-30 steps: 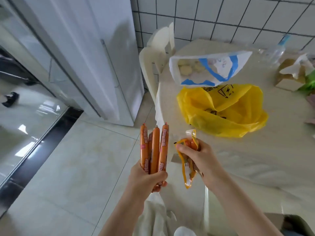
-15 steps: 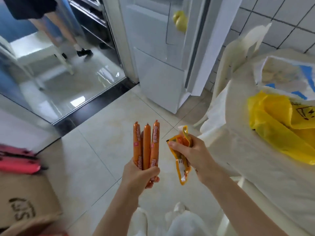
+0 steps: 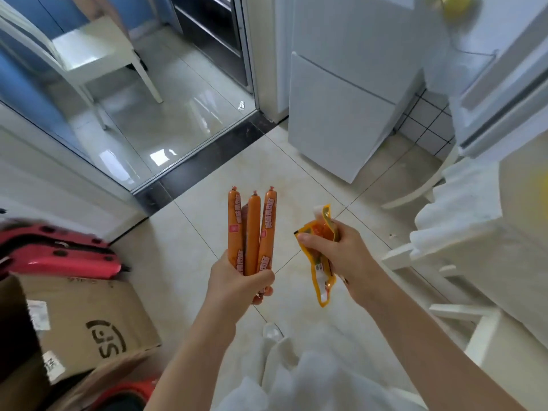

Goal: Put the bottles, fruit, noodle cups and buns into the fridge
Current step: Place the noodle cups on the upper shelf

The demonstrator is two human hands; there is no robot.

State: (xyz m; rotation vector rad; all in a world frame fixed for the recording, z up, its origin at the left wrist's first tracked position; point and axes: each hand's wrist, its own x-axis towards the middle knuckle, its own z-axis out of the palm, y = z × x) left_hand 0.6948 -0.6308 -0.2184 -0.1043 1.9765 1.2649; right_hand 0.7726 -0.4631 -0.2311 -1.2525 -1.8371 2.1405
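My left hand [image 3: 240, 284] grips a bundle of several orange wrapped sausages [image 3: 252, 229], held upright over the floor. My right hand [image 3: 338, 253] grips an empty, crumpled yellow-orange wrapper [image 3: 321, 271] that hangs down from its fingers. The white fridge [image 3: 344, 114] stands ahead at the upper right, its lower door closed. Its upper door [image 3: 486, 72] is swung open at the far right, with a blurred yellow fruit [image 3: 455, 7] in the door shelf. The table with the remaining goods is mostly out of view to the right.
A cloth-covered white table [image 3: 480, 232] and a white chair [image 3: 415, 191] stand at the right. A cardboard box [image 3: 89, 324] and red plastic stools [image 3: 59, 256] lie at the left. A glass sliding door [image 3: 98, 93] and black threshold [image 3: 207, 161] cross the upper left. Tiled floor lies ahead.
The view has swung left from the table toward the fridge and floor. Both hands keep their holds on the sausages and the wrapper. The open fridge door has come into sight.
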